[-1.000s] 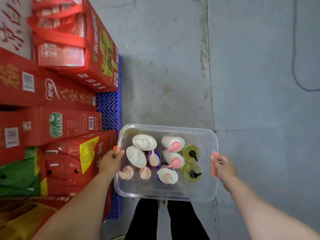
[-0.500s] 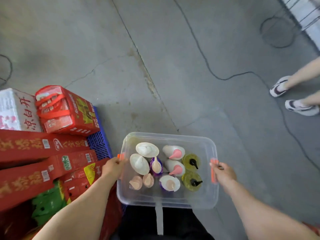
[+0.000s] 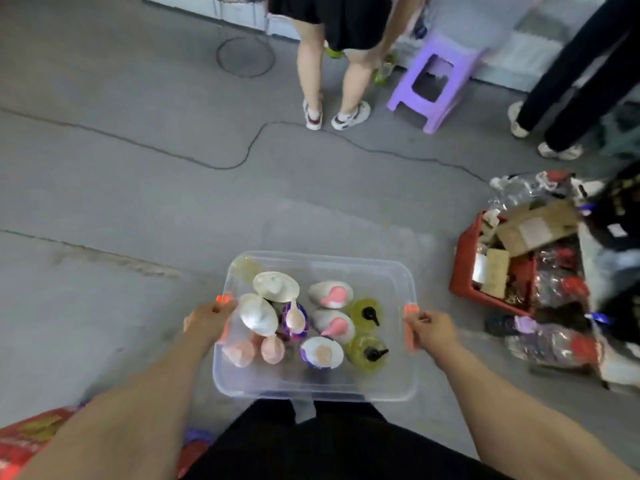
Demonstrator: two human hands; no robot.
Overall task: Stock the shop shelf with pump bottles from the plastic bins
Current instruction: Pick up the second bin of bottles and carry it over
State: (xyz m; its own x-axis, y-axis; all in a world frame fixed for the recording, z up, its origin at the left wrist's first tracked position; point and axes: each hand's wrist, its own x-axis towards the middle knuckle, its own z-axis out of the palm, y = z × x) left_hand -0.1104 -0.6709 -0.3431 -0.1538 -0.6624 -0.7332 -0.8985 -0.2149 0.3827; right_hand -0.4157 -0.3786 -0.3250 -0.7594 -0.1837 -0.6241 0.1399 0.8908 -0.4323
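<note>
Here the concrete floor [image 3: 145,188] spreads wide, and above it the clear plastic bin [image 3: 398,382] is carried level in front of the person's waist, long axis running side to side. The left hand [image 3: 204,320] is closed on the bin's left orange handle, the right hand [image 3: 433,329] on its right one, both equally near. Inside the bin, pump bottles [image 3: 330,325] stand upright, clustered toward its left and middle; no shelf shows

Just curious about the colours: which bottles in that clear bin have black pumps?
The two yellow-green bottles, standing one behind the other nearest the right hand. Every other pump in the bin looks white or pink.
</note>
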